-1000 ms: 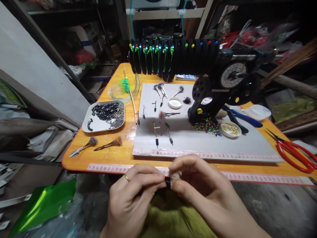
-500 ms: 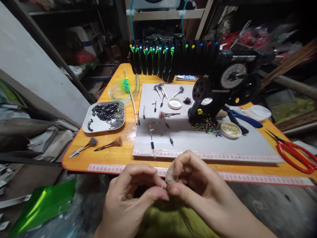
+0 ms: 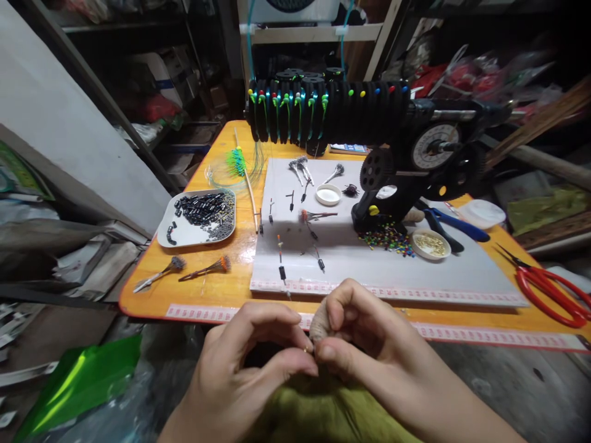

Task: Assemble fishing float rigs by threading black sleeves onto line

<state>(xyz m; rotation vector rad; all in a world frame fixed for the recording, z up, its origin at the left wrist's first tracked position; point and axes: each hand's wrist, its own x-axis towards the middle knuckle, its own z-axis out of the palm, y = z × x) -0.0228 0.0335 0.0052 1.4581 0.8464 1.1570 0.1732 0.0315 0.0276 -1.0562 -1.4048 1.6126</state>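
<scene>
My left hand [image 3: 252, 363] and my right hand [image 3: 369, 354] meet fingertip to fingertip just below the front edge of the orange table [image 3: 203, 289]. Both pinch a tiny metal piece [image 3: 308, 349], too small to name; a thin line may run from it up to a small black-and-orange float rig [image 3: 280, 258] on the grey board [image 3: 415, 271]. My right index finger wears a tan wrap. A big black line-winder [image 3: 332, 111] with coloured pins stands at the table's back.
A white tray of black tubes [image 3: 199, 216] sits at the left, two tufted tools [image 3: 182, 271] in front of it. Coloured beads [image 3: 386, 239], small white dishes [image 3: 430, 244], blue pliers [image 3: 455, 224] and red scissors [image 3: 551, 289] lie right. Green foil [image 3: 78, 381] lies at lower left.
Both hands dropped slightly toward me and turned from a flat pinch into arched fingers. The small float rig on the board slid left and toward the front edge.
</scene>
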